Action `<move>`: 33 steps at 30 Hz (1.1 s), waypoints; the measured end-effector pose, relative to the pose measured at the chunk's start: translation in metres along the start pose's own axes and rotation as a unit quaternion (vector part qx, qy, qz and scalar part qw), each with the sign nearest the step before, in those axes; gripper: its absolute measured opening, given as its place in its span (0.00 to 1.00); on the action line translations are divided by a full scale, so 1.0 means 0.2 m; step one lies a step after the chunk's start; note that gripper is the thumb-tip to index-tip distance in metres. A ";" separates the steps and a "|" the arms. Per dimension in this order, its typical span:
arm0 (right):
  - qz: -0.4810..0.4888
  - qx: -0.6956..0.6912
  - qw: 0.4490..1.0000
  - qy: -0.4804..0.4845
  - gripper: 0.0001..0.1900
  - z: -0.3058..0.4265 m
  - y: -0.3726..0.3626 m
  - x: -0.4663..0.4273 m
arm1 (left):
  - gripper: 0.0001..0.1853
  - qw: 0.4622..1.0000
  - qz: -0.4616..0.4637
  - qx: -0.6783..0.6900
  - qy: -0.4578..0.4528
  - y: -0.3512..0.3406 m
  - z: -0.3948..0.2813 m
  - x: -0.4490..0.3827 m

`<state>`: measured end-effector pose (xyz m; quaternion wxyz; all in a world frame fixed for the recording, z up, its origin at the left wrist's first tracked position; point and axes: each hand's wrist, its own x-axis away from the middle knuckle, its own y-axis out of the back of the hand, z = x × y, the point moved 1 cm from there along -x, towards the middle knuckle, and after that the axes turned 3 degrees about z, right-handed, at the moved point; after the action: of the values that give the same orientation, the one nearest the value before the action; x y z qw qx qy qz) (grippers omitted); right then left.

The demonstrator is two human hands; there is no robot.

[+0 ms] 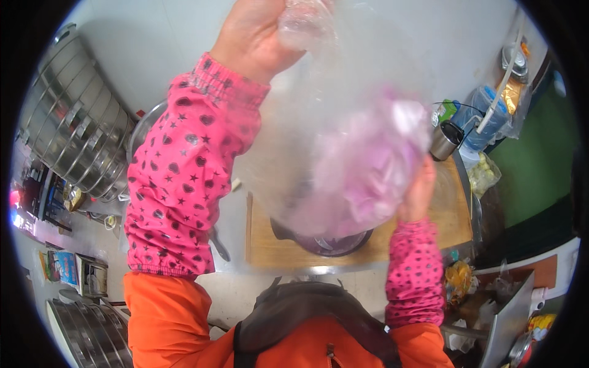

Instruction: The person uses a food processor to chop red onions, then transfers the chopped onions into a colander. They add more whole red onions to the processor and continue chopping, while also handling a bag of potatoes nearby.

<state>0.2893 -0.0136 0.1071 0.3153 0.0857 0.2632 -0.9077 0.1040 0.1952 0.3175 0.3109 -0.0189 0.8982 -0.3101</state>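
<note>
High in front of me, my left hand (264,39) grips the bunched end of a clear plastic bag (306,27). My right hand (419,189) holds the right side of a pinkish-purple mass (372,161), which looks like crumpled plastic film or a bag. Motion blurs it, and I cannot tell whether it lies inside the clear bag or is part of it; its far side hides most of my right fingers. Beneath it, a dark purple basin (333,246) sits on a wooden board (269,257), its upper part covered from view.
A steel kettle (446,140) and a blue water bottle (483,110) stand at the board's far right. Stacked steel steamers (83,124) rise on the left. A dark-handled utensil (220,246) lies left of the board. More steamer tiers (89,333) stand lower left.
</note>
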 end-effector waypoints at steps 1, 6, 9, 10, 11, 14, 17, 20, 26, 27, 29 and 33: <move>0.008 -0.005 1.000 0.015 0.09 0.08 0.04 -0.04 | 0.15 0.999 0.034 0.022 0.020 0.02 0.02 0.02; 0.139 0.070 0.985 0.067 0.11 0.47 0.19 -0.20 | 0.15 0.980 -0.200 0.015 0.017 0.15 0.21 0.35; 0.170 0.100 0.976 0.086 0.10 0.57 0.18 -0.26 | 0.12 0.940 -0.329 -0.079 0.052 0.20 0.43 0.58; 0.167 0.108 0.976 0.085 0.10 0.59 0.15 -0.27 | 0.11 0.923 -0.363 -0.119 0.040 0.22 0.51 0.64; 0.185 0.097 0.974 0.084 0.10 0.60 0.13 -0.28 | 0.10 0.901 -0.399 -0.157 0.067 0.25 0.58 0.71; 0.207 0.131 0.966 0.087 0.09 0.62 0.05 -0.28 | 0.10 0.886 -0.356 -0.272 0.120 0.34 0.72 0.89; 0.235 0.201 0.949 0.066 0.09 0.63 -0.02 -0.25 | 0.13 0.831 -0.268 -0.437 0.216 0.40 0.71 0.97; 0.319 0.303 0.895 0.080 0.10 0.65 -0.11 -0.24 | 0.25 0.727 -0.086 -0.659 0.173 0.33 0.55 0.96; 0.462 0.373 0.793 0.135 0.08 0.64 -0.35 -0.20 | 0.36 0.862 -0.155 -0.465 0.127 0.13 0.43 0.71; 0.477 0.370 0.786 0.135 0.08 0.64 -0.37 -0.19 | 0.35 0.871 -0.146 -0.459 0.093 0.12 0.46 0.65; 0.511 0.356 0.770 0.135 0.08 0.63 -0.38 -0.20 | 0.19 0.820 -0.184 -0.528 0.124 0.12 0.50 0.58; 0.531 0.340 0.764 0.138 0.10 0.58 -0.24 -0.27 | 0.08 0.823 -0.229 -0.518 0.043 0.17 0.47 0.60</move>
<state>0.3032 -0.0158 0.2432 0.6573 0.4376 -0.1093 -0.6037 0.0653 0.1436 0.1754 0.1365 -0.3695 0.9087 0.1381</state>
